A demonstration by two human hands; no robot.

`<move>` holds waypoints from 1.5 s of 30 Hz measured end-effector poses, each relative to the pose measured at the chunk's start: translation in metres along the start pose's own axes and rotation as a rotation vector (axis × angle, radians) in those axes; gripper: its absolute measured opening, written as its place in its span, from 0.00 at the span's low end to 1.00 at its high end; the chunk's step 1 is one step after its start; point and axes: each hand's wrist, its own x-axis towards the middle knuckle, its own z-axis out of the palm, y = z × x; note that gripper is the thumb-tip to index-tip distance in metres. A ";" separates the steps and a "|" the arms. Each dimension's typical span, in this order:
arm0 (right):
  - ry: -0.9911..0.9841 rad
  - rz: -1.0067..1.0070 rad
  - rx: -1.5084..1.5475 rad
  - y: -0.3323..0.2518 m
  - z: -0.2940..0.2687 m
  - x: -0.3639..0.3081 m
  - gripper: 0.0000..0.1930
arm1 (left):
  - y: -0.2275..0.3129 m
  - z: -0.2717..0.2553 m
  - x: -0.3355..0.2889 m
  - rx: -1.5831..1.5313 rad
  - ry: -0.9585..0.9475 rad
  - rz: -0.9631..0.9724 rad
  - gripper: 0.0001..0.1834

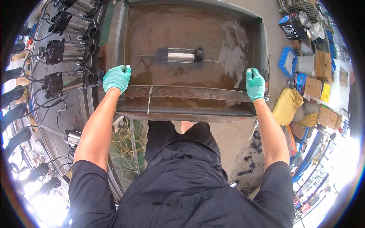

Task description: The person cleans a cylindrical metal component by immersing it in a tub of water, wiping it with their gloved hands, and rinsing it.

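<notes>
A submersible pump (181, 55) with a shiny metal cylinder and black ends lies on its side in a brown, rusty metal tank (197, 93) that appears to hold water. From the pump a black cable (137, 65) runs to my left hand (116, 79), and a cable comes out on the hand's other side. That hand wears a green glove and is closed at the tank's left rim, apparently around the cable; its palm side is hidden. Across the tank, my right hand (255, 83), in a matching glove, is closed over the right rim with its thumb inward.
Several similar pumps (66, 52) stand in a row on a bench at the left, with cables hanging about. At the right are a blue crate (288, 62), a yellow sack (288, 106) and cardboard boxes (323, 66). Coiled hose (127, 146) lies below the tank.
</notes>
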 end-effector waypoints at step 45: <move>0.064 -0.028 -0.018 0.001 0.001 -0.002 0.15 | -0.005 0.009 -0.005 -0.076 0.231 0.075 0.16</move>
